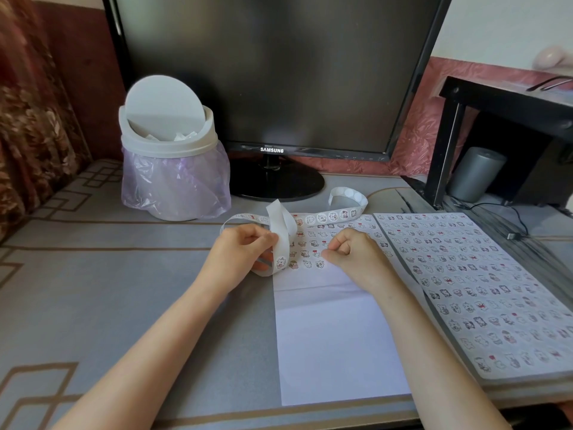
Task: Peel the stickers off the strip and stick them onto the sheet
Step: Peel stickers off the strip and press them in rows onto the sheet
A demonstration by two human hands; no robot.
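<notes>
A long white sticker strip (325,217) with small round cartoon stickers loops across the table behind my hands. My left hand (242,252) is shut on a curled part of the strip, holding it just left of the white sheet (335,336). The sheet lies flat in front of me; several rows of stickers fill its upper part and its lower half is bare. My right hand (353,252) rests on the sheet with fingers curled, thumb and fingertip pressed down at the end of the lowest sticker row. Whether a sticker lies under them is hidden.
A second sheet (471,283) fully covered in stickers lies to the right on a stack. A white swing-lid bin (169,144) with a purple bag stands at the back left. A dark monitor (273,72) stands behind, and a black shelf (502,100) at right.
</notes>
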